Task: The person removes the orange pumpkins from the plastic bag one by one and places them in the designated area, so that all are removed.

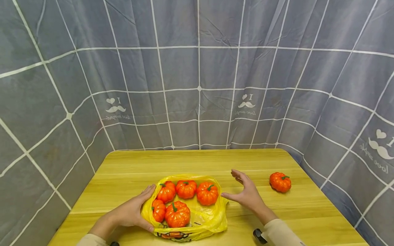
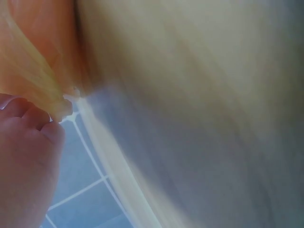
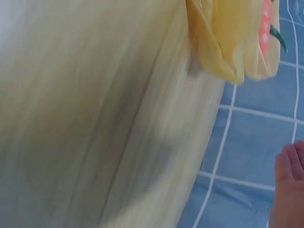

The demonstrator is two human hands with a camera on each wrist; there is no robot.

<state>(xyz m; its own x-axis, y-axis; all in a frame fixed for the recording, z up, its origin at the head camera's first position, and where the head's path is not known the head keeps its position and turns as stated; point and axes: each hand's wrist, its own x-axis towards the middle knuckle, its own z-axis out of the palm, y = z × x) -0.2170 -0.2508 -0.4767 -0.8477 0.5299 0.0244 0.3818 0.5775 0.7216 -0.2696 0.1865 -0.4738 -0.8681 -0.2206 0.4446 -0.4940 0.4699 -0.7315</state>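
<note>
A yellow plastic bag (image 1: 209, 218) lies with its mouth spread wide near the table's front. Inside sit several small orange pumpkins with green stems, including a large one (image 1: 177, 215) at the front and another (image 1: 207, 193) at the right. My left hand (image 1: 130, 209) rests against the bag's left side, fingers along the outside and thumb at the front rim. In the left wrist view its fingers touch the yellow plastic (image 2: 33, 90). To the right of the bag, my right hand (image 1: 246, 193) is spread with nothing in it, its thumb close to the rim.
A single orange pumpkin (image 1: 280, 182) stands on the wooden table (image 1: 197, 160) at the far right, beyond my right hand. Grey curtains (image 1: 215, 68) with white grid lines surround the table at the back and sides.
</note>
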